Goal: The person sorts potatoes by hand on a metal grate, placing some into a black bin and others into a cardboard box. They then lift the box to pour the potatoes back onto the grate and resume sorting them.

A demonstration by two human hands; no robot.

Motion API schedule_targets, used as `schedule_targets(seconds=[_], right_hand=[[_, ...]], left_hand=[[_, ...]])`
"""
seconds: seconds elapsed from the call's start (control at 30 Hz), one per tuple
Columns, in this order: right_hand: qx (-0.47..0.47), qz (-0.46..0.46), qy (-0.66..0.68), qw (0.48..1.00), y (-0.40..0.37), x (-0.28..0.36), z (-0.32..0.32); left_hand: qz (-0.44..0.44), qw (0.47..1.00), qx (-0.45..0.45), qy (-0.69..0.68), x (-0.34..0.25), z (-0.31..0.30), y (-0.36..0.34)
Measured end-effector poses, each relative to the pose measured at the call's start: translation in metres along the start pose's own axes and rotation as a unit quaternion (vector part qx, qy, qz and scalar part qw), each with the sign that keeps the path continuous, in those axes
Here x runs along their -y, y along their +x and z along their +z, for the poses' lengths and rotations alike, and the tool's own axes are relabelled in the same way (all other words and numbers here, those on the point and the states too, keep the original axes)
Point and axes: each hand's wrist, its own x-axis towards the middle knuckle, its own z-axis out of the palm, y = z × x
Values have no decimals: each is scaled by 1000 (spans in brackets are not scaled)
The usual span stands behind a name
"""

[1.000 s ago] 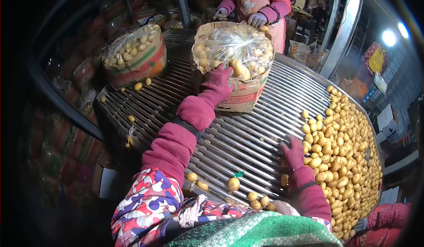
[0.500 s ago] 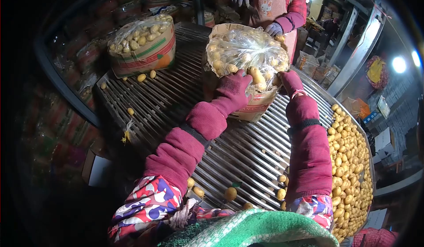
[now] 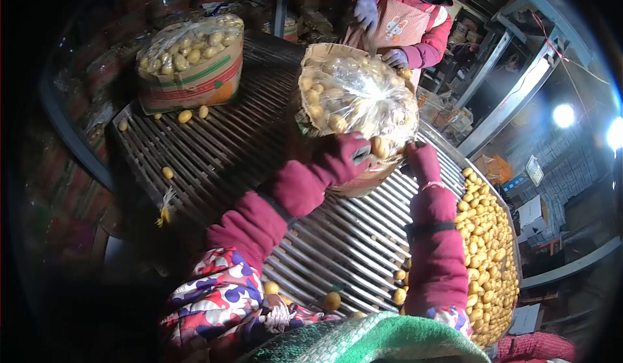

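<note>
A cardboard box (image 3: 358,187) of potatoes stands on the slatted metal table, with a clear plastic bag (image 3: 370,93) gathered over the top. My left hand (image 3: 344,157), in a dark red glove, is closed at the near-left rim of the box. At the near-right rim, my right hand (image 3: 424,162) is closed too, its fingertips partly hidden. Between my hands a potato (image 3: 381,147) shows at the rim. Across the box, a co-worker's gloved hand (image 3: 394,58) is close to the far edge and the other gloved hand (image 3: 366,13) is raised.
A second filled box (image 3: 191,80) stands at the left, with a few loose potatoes (image 3: 185,116) beside it. Many potatoes (image 3: 483,252) are heaped along the right side. Metal slats (image 3: 318,239) run beneath the boxes, and a steel post (image 3: 281,6) rises behind.
The view has shifted, so most things sit further left. The plastic now covers more of the near side, and fewer potatoes show between my hands. Both hands stay at the near rim.
</note>
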Motion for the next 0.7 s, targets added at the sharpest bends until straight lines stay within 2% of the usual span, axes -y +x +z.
schedule_targets(seconds=[0.03, 0.1, 0.13, 0.17, 0.2, 0.23, 0.27, 0.3, 0.33, 0.37, 0.43, 0.53, 0.6, 0.63, 0.7], right_hand=[[12, 17, 41, 999, 7, -11, 7], [-8, 38, -8, 999, -1, -6, 5], [-26, 16, -39, 999, -3, -4, 3], [4, 39, -40, 998, -18, 15, -11], [-6, 36, -36, 999, -16, 13, -9], [-12, 30, -30, 999, -14, 15, -5], [-21, 18, -71, 997, -14, 15, -8], [25, 30, -40, 998, 5, 1, -5], [71, 39, 8, 997, 7, 5, -8], [111, 48, 54, 991, 8, 11, -15], [131, 26, -66, 989, 8, 29, -23], [107, 69, -14, 992, -89, 108, -61], [52, -42, -22, 998, -93, 83, -48], [84, 33, 21, 996, -50, 58, -33], [83, -22, -77, 993, 24, -1, 0]], left_hand=[[8, 999, 23, -26, 1, -3, -1], [14, 999, 1, -50, 7, 1, -7], [-23, 997, 53, -58, 4, -4, -4], [-58, 991, 104, -62, 2, -6, -2], [-29, 994, 87, -59, 4, -5, -1], [-37, 994, 91, -56, 6, -2, -1], [-24, 997, 47, -48, 6, 2, -2], [-12, 999, 5, -41, 4, 4, -4], [-25, 999, 32, -33, -3, -2, 2], [-21, 1000, 16, -14, -5, -1, 3], [-41, 999, 25, -25, -2, 7, 3], [-60, 998, 9, -13, -9, 8, 3], [-71, 997, 19, -11, -13, 4, 1], [-79, 996, 28, -10, -13, 2, 0], [-71, 997, 24, 6, -8, 3, -3]])
